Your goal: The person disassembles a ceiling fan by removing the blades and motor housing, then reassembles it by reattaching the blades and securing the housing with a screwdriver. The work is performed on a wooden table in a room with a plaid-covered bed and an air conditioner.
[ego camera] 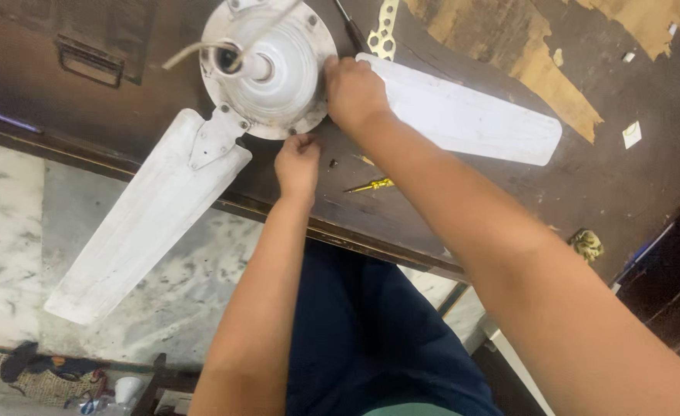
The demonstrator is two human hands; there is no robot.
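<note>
Fan motor (274, 73) on dark table (625, 185), just ahead of both hands. Right hand (353, 91) clamped on motor rim beside blade (463, 119). Left hand (298, 163) pinched shut under rim; contents unclear. Yellow screwdriver (371, 186) near.

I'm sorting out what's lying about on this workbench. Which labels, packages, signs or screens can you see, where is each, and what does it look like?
Small paper label: on the dark table top at far right, beyond the fan blade; squarish, white with a pale yellow-green patch.
Tiny white scraps: upper right on the table; too small to tell if they are labels.
No packages, signs or screens show.
</note>
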